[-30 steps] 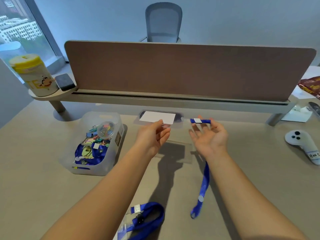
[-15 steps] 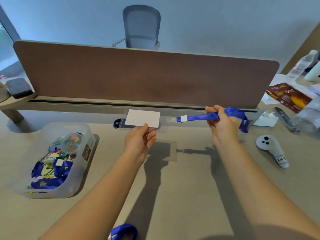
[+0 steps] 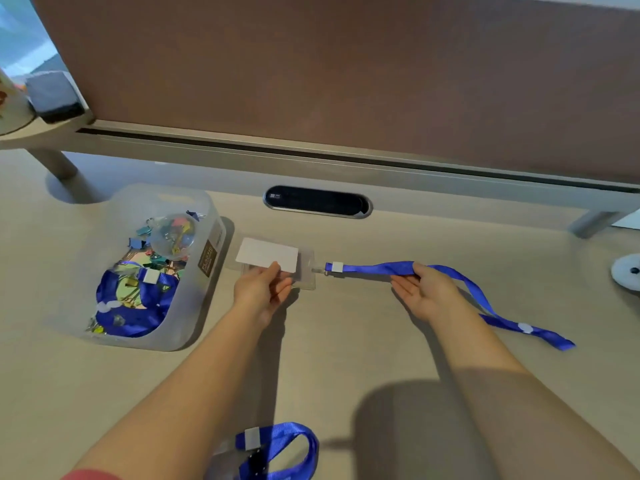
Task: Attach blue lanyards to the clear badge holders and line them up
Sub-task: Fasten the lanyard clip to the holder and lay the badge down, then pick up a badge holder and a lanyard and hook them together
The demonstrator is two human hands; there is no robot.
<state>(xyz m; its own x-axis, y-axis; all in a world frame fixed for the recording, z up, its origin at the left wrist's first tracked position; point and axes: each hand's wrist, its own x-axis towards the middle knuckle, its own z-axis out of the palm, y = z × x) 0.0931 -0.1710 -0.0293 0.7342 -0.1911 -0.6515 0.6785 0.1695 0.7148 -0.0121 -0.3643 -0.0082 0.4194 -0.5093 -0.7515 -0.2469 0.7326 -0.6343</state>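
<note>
A clear badge holder (image 3: 304, 268) with a white card (image 3: 266, 254) in it lies low over the desk, just right of the bin. My left hand (image 3: 261, 291) pinches its near edge. A blue lanyard (image 3: 381, 268) is clipped to the holder's right end and runs rightward. My right hand (image 3: 427, 294) holds the strap between thumb and fingers, palm up. The strap's tail (image 3: 526, 329) trails on the desk to the right. Another blue lanyard (image 3: 280, 448) with a holder lies at the bottom edge.
A translucent bin (image 3: 211, 244) at left holds blue lanyards and coloured clips. A brown divider panel (image 3: 346, 81) and its rail close off the back. A black cable slot (image 3: 317, 202) sits behind the holder. A white controller (image 3: 627, 271) is at the right edge.
The view has tilted down and closer. Both hands have lowered the holder and lanyard toward the desk, and the bunched strap has been let out so its tail lies on the desk.
</note>
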